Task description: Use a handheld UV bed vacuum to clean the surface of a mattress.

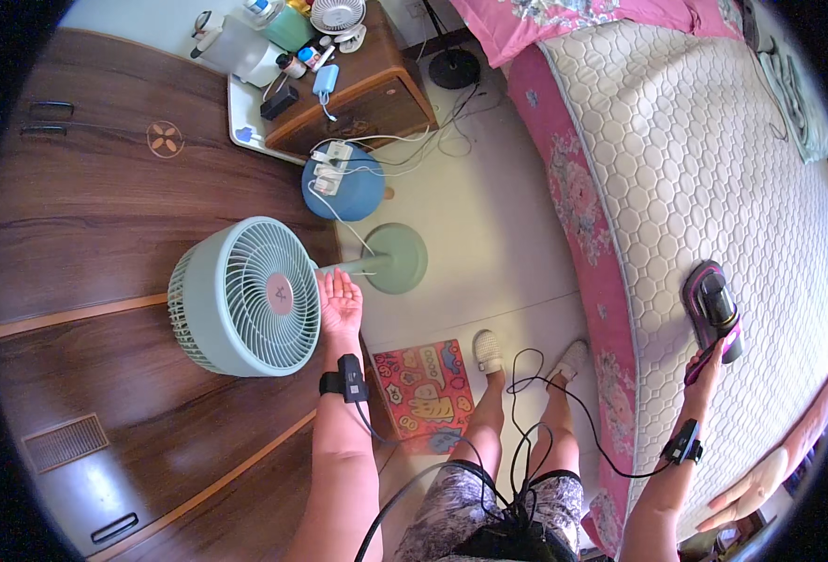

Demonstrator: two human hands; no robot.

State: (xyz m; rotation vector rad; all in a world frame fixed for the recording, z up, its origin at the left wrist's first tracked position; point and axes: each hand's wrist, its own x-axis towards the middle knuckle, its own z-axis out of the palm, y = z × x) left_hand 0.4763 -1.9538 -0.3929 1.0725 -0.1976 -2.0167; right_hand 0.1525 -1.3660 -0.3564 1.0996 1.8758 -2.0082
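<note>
My right hand (706,374) grips the handle of a black and pink handheld mattress vacuum (714,305). The vacuum rests on the white quilted mattress pad (666,161) of the bed. On the other side, my left hand (342,304) is held palm up with its fingers spread slightly and nothing in it. It is right beside the round head of a pale green pedestal fan (266,295), close to the fan's pole (347,266). Whether the fingers touch the fan cannot be told. The fan's round base (403,260) stands on the tiled floor.
Left stands a dark wooden wardrobe (105,267). A blue stool (357,190) bears a power strip (333,168) with trailing cords. Bottles and a small fan (338,15) crowd a wooden nightstand (379,77). A red patterned mat (424,393) lies near my feet; a cable (596,421) runs to my right wrist.
</note>
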